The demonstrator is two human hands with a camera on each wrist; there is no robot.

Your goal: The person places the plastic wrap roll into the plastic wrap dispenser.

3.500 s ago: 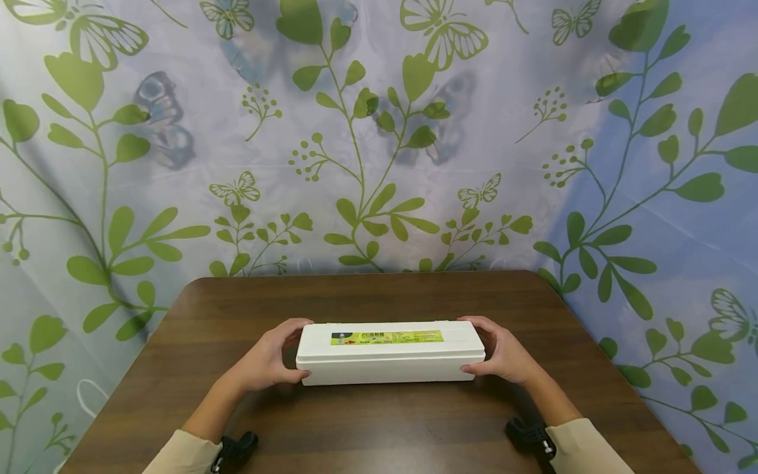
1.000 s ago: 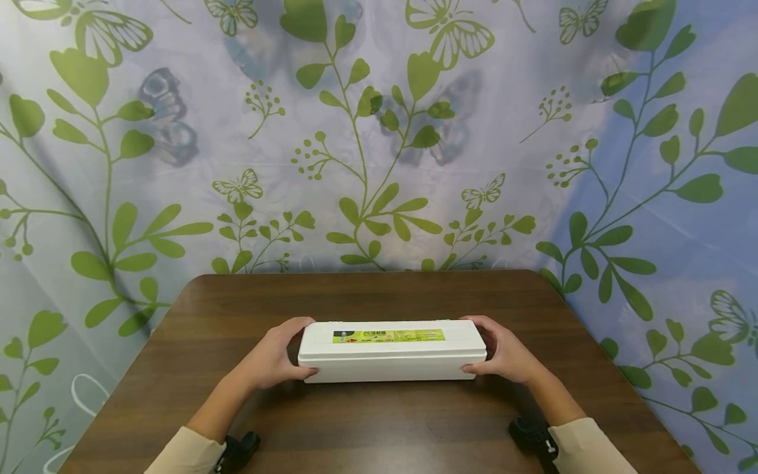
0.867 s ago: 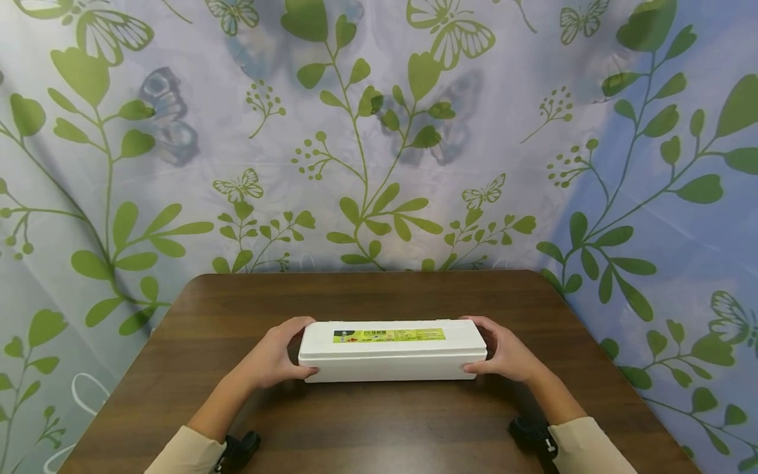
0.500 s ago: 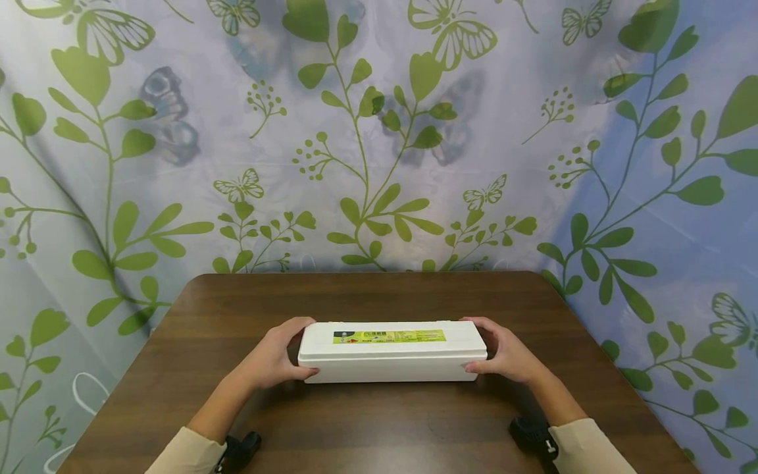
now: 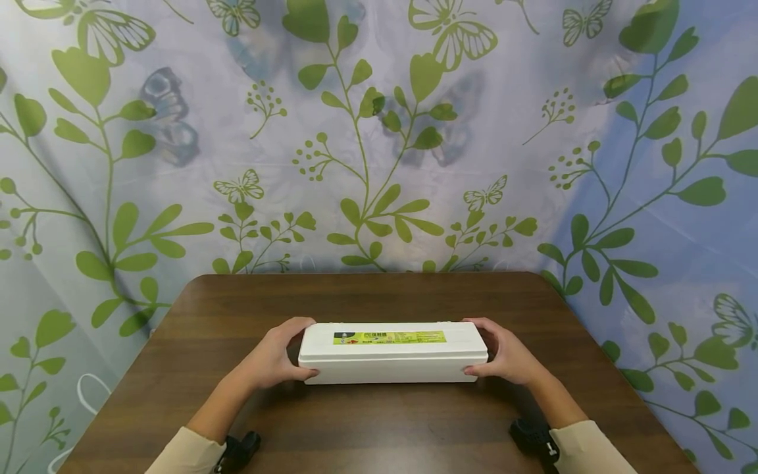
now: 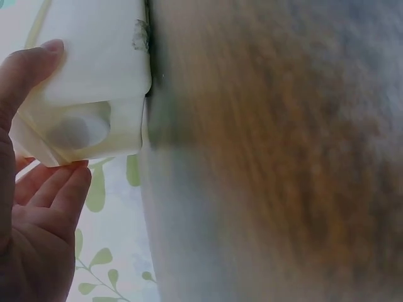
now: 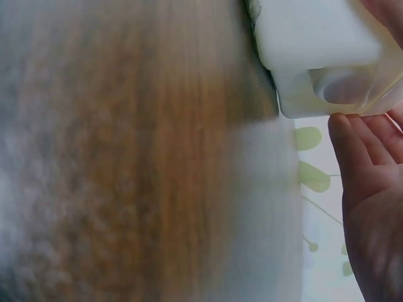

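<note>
A long white cling film box (image 5: 391, 372) with a green and yellow label lies crosswise on the brown wooden table, its lid down. My left hand (image 5: 272, 355) grips its left end, thumb on the front face and fingers at the back. At the right end my right hand (image 5: 506, 349) holds it the same way. In the left wrist view, the box's end (image 6: 126, 129) has a recess with a round pale part inside; thumb and fingertips touch opposite sides. The right wrist view shows the box's other end (image 7: 293, 94), with fingertips against its edge.
The wooden table (image 5: 385, 428) has rounded far corners. Behind it hangs a pale curtain (image 5: 379, 164) with green leaves and butterflies. A white cord loop (image 5: 83, 395) hangs by the left table edge. Black straps with cameras sit on both wrists.
Both hands keep their hold and the box stays in place. Compared with the oldest frame, the left thumb reaches slightly farther along the front face. The head view has shifted a little.
</note>
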